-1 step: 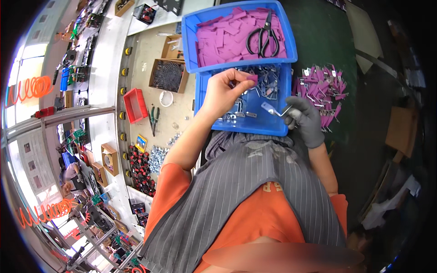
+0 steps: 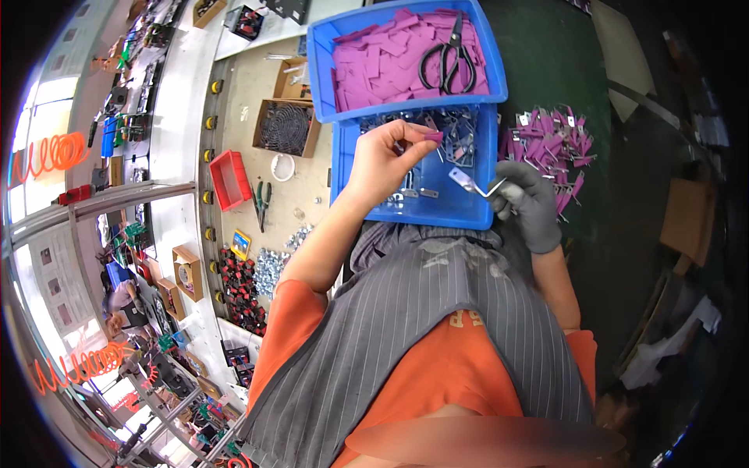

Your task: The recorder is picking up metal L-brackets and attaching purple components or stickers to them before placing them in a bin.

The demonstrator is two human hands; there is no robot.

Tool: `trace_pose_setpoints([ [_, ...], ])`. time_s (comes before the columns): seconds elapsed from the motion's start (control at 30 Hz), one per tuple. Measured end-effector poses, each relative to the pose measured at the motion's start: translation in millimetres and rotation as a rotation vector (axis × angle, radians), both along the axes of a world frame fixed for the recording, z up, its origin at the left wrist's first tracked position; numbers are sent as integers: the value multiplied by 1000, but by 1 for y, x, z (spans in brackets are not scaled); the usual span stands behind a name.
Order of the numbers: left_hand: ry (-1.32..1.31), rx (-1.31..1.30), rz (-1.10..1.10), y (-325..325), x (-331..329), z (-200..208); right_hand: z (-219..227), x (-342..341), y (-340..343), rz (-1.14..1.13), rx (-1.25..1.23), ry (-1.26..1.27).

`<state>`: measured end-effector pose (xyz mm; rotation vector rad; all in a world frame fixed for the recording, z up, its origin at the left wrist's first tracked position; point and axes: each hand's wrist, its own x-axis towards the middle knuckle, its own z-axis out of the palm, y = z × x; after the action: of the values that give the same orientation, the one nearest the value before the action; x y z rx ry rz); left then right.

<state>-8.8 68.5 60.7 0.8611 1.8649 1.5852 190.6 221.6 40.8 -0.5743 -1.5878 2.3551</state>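
My bare left hand [image 2: 388, 159] pinches a small purple strip [image 2: 434, 136] between thumb and fingertips, above the lower blue bin [image 2: 445, 212]. In a grey glove, my right hand [image 2: 527, 204] is closed on one end of a bent metal bracket [image 2: 463, 180]. The bracket's flat, holed end points left, toward the left hand; strip and bracket are apart. Many loose metal brackets [image 2: 460, 144] lie in that bin, partly hidden by the left hand. Behind it, an upper blue bin [image 2: 320, 66] holds a heap of purple strips [image 2: 374, 66] with black-handled scissors [image 2: 447, 66] on top.
Right of the bins lies a pile of metal brackets with purple strips on them [image 2: 550, 148]. On the bench to the left are a red tray [image 2: 230, 181], pliers [image 2: 262, 204], a cardboard box of dark coiled parts [image 2: 285, 129], a white ring [image 2: 282, 167] and small red-black parts [image 2: 242, 292].
The purple strip has tipped to lie flatter in my left hand. More of the bracket shows beyond my right glove, and that hand has shifted slightly right. Both hands keep their hold.
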Motion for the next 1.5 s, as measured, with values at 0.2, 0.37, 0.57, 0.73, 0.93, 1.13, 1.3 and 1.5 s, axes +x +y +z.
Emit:
trace_pose_setpoints([
  [0.2, 286, -140, -24, 0, 26, 11, 56, 8, -5, -55, 128, 230],
  [0.37, 675, -61, -7, 1, 31, 12, 68, 8, -17, -105, 174, 333],
  [0.57, 836, -15, 1, 1, 36, 15, 59, 11, -18, -33, 216, 320],
  [0.73, 817, 7, -80, 0, 35, 17, 63, 13, -16, -48, 93, 212],
  [0.93, 300, 94, -579, -8, 20, 6, 48, 12, 8, 7, -180, 135],
  [1.13, 334, 115, -647, -2, 33, 14, 37, 0, 1, 249, 29, -160],
  [1.3, 582, -2, -342, 0, 27, 18, 6, 5, 8, 109, 697, -79],
  [1.5, 560, -587, -295, -36, -4, -38, -68, 46, 54, -277, 1214, -324],
])
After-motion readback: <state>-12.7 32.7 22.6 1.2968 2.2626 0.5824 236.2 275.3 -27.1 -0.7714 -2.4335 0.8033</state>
